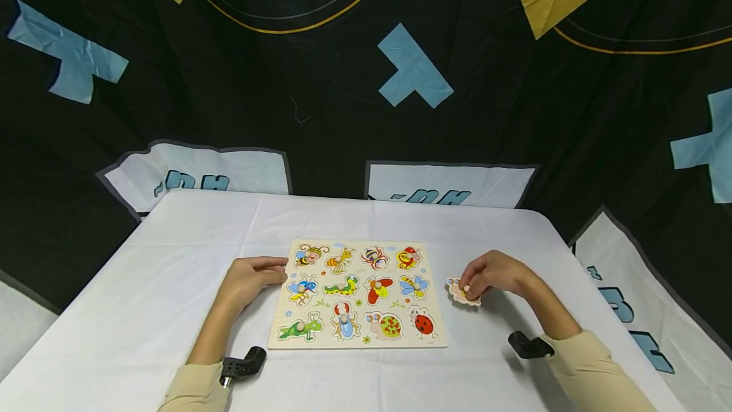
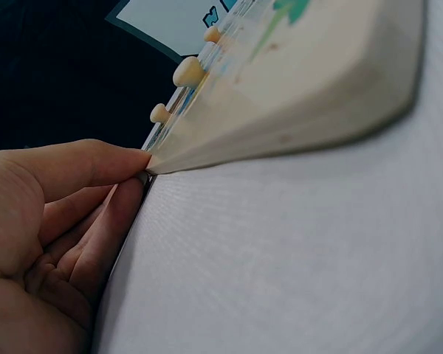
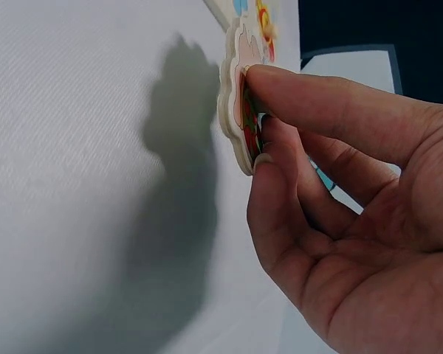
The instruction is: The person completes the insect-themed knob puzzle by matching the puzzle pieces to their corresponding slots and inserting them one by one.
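Note:
A wooden insect puzzle board (image 1: 357, 339) lies on the table with several painted knobbed pieces in it. My left hand (image 1: 251, 281) is at its left side, fingertips touching the edge. In the left wrist view the board edge (image 2: 280, 147) meets the thumb and fingertips. Right of the board, my right hand (image 1: 494, 274) pinches a snail puzzle piece (image 1: 457, 294), pale pink with a scalloped outline. In the right wrist view the snail piece (image 3: 229, 103) is tilted nearly edge-on, its shadow on the cloth; fingers hide most of its painted face.
White cloth (image 1: 354, 380) covers the table beneath the board. A caterpillar piece (image 1: 341, 286) and a stag beetle piece (image 1: 345, 320) are in the board. Behind the table hangs a black patterned cloth (image 1: 332, 94). Each wrist wears a black camera mount, the left mount (image 1: 243, 366) near the board's lower left corner.

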`<state>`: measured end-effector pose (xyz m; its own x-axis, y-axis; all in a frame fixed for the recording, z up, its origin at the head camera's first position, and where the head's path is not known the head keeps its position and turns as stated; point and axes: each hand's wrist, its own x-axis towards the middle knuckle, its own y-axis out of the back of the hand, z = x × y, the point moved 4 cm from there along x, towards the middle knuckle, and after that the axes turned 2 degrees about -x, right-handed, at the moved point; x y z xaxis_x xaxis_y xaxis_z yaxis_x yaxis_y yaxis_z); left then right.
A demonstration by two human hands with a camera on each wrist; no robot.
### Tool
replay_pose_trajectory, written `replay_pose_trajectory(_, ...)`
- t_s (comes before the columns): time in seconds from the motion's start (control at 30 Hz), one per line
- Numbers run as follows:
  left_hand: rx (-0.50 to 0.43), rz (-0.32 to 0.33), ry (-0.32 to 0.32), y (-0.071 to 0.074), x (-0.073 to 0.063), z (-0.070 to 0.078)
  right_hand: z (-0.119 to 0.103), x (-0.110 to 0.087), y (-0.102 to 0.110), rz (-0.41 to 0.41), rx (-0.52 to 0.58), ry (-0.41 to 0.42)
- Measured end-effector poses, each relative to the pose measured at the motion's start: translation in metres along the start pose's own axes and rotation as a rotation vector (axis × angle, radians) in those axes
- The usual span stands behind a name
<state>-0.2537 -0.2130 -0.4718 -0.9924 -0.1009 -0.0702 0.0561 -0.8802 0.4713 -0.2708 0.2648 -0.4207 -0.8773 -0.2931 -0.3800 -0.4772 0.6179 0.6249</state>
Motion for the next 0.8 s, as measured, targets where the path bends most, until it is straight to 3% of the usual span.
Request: replay_pose_trajectory(0.8,0.004,-0.009,0.015,0.000,0.001,-0.002,-0.035,0.010,-0.021,-0.049,0.009,0.042)
